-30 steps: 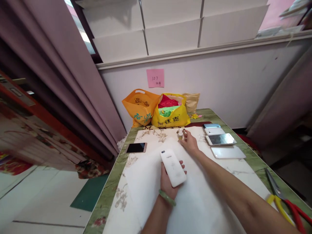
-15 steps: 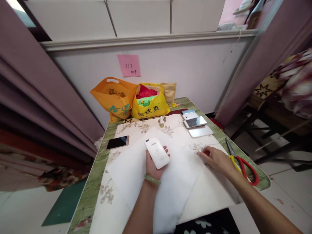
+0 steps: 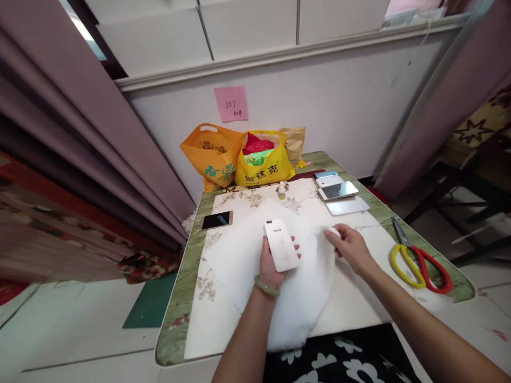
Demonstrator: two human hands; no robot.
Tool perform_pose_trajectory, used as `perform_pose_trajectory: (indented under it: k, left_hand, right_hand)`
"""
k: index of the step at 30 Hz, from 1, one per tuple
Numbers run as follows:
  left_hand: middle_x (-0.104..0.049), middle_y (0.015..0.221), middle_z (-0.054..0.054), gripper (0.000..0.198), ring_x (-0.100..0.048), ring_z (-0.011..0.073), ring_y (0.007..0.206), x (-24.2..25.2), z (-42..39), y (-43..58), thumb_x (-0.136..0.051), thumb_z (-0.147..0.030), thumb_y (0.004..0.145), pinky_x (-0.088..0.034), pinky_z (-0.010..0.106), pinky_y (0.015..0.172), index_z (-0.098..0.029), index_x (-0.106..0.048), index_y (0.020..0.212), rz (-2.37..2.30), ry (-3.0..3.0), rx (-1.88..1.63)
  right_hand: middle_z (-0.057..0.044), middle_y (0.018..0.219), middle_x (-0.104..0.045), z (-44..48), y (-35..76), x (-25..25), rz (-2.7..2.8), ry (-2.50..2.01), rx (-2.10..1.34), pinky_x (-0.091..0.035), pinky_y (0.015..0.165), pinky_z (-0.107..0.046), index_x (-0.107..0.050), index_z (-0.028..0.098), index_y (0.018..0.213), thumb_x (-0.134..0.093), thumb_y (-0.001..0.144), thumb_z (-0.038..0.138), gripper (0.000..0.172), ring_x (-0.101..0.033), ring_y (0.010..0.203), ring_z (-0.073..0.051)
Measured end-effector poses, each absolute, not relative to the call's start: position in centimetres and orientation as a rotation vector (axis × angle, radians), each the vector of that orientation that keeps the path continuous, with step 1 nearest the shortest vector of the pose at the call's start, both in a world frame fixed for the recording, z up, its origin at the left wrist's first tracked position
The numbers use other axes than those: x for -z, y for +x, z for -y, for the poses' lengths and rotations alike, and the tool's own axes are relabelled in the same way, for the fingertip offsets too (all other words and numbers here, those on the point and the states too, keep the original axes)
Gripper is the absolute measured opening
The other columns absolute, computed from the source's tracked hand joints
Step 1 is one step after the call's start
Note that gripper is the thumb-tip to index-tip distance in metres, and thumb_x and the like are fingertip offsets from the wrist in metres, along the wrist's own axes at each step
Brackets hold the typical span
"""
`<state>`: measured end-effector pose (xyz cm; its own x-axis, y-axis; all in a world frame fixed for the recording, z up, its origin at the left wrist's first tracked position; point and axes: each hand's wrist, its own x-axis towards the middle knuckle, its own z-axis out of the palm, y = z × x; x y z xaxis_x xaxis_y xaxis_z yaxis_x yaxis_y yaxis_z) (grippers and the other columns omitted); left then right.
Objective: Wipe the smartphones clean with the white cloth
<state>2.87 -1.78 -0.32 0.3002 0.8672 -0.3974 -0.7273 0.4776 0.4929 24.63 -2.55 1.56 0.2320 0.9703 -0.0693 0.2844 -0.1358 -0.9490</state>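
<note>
In my left hand [image 3: 272, 260] lies a white smartphone [image 3: 281, 246], its "honor" back facing up and the camera at the top left. A pale green bangle circles that wrist. Beneath the phone a thin white cloth [image 3: 239, 258] with a fuzzy edge is spread over the flower-patterned mat. My right hand [image 3: 351, 247] pinches the right-hand corner of this cloth and holds it slightly raised. A gold phone [image 3: 216, 220] with a dark screen rests at the left of the mat.
Several phones [image 3: 339, 190] overlap at the back right. Scissors [image 3: 419, 266] with yellow and red handles lie at the right edge. A small bottle [image 3: 281, 190] stands mid-back, before an orange bag [image 3: 213, 157] and a yellow bag [image 3: 265, 167].
My right hand has taken the cloth's right corner and lifted it slightly. The left hand still holds the white phone. The camera view has shifted, so the table appears further right.
</note>
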Motion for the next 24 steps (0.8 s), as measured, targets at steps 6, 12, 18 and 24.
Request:
perform_pose_trajectory:
  k: [6, 12, 18, 24]
  left_hand:
    - [-0.073, 0.097, 0.009, 0.047, -0.066, 0.0254, 0.095, 1.3, 1.7, 3.2, -0.049, -0.052, 0.088, -0.051, 0.040, 0.090, -0.015, -0.065, 0.111, -0.524, 0.112, -1.128]
    - [-0.071, 0.108, 0.010, 0.047, -0.062, 0.0240, 0.109, 1.5, 1.5, 3.1, -0.048, -0.050, 0.089, -0.045, 0.037, 0.102, -0.014, -0.066, 0.113, -0.564, 0.101, -1.202]
    - [-0.066, 0.121, 0.011, 0.056, -0.054, 0.0242, 0.123, 0.1, 2.2, 3.3, -0.048, -0.055, 0.087, -0.036, 0.035, 0.111, -0.014, -0.061, 0.122, -0.635, 0.161, -1.087]
    - [-0.063, 0.128, 0.007, 0.056, -0.051, 0.0239, 0.127, -0.7, 2.7, 3.5, -0.044, -0.056, 0.089, -0.032, 0.036, 0.113, -0.019, -0.058, 0.129, -0.611, 0.232, -1.070]
  right_hand:
    - [-0.007, 0.095, -0.069, 2.7, 16.8, -2.6, 1.496, -1.078, -1.073, -0.057, 0.067, -0.034, -0.062, 0.021, 0.111, -0.050, 0.092, 0.045, 0.034, -0.068, 0.078, -0.019]
    - [-0.009, 0.145, -0.046, 4.6, 17.2, 0.2, 2.300, -0.977, -0.229, -0.029, 0.113, -0.051, -0.038, 0.023, 0.145, -0.044, 0.096, 0.029, 0.050, -0.040, 0.135, -0.024]
    - [-0.009, 0.156, -0.023, 3.3, 16.2, 0.1, 2.546, -1.066, -0.069, -0.005, 0.117, -0.054, -0.006, 0.020, 0.153, -0.042, 0.094, 0.053, 0.076, -0.020, 0.144, -0.024]
    - [-0.012, 0.158, -0.015, 1.7, 15.8, -0.1, 2.374, -1.340, -0.039, -0.004, 0.114, -0.059, -0.003, 0.018, 0.153, -0.034, 0.096, 0.054, 0.074, -0.016, 0.145, -0.028]
